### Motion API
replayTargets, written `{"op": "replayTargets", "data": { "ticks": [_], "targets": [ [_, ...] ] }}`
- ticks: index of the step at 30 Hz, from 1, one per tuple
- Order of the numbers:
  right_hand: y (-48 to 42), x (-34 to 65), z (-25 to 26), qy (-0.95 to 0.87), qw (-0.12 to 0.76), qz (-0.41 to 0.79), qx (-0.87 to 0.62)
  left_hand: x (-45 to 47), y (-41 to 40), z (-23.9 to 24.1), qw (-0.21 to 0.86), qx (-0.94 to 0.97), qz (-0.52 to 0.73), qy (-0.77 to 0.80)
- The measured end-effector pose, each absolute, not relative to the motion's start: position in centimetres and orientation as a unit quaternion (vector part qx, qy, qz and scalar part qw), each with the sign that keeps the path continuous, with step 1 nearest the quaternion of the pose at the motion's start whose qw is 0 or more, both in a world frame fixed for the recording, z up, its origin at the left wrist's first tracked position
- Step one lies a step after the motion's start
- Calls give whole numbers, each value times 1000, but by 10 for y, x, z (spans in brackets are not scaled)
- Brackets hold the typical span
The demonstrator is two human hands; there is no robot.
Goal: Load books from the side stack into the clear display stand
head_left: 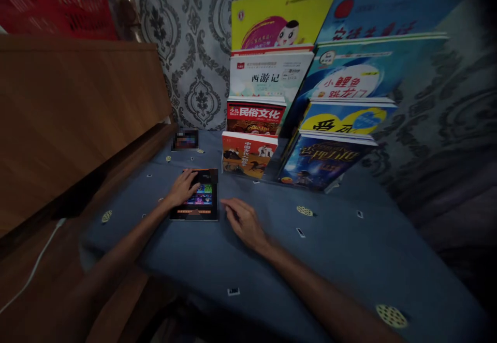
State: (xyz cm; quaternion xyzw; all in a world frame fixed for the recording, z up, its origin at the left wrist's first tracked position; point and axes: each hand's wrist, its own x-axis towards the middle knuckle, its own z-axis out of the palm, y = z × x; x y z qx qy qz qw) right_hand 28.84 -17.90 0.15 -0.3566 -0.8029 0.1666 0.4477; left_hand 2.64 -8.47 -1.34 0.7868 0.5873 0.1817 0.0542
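Observation:
On the blue table cover lies a dark book, its face showing rows of small colourful pictures and an orange band near the bottom. My left hand rests flat over the book's left and upper part, fingers stretched out, hiding some of the pictures. Just right of the book, apart from its edge, my right hand hovers or rests low over the cloth. Its fingers are curled in together, and I see nothing in them.
Two stepped columns of upright books stand behind: a left one with a red-orange book in front, a right one with a dark blue book. A blurred-out item lies back left. A wooden cabinet and white cable are left.

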Motion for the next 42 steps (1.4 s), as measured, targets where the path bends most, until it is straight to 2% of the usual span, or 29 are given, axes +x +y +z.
{"op": "replayTargets", "data": {
  "ticks": [5,12,20,28,42],
  "targets": [
    [-198,297,3,-828,420,139,-345,63,-128,-21,69,828,190,522],
    [-211,298,-5,-841,355,137,-384,117,-181,-35,107,854,269,432],
    [-202,313,-15,-844,290,144,-428,128,-193,-25,97,855,266,435],
    [-204,358,-17,-800,284,96,-520,132,-195,-21,51,863,210,457],
    [-195,379,-25,-781,345,154,-497,144,-190,-1,6,890,163,426]
  ]
}}
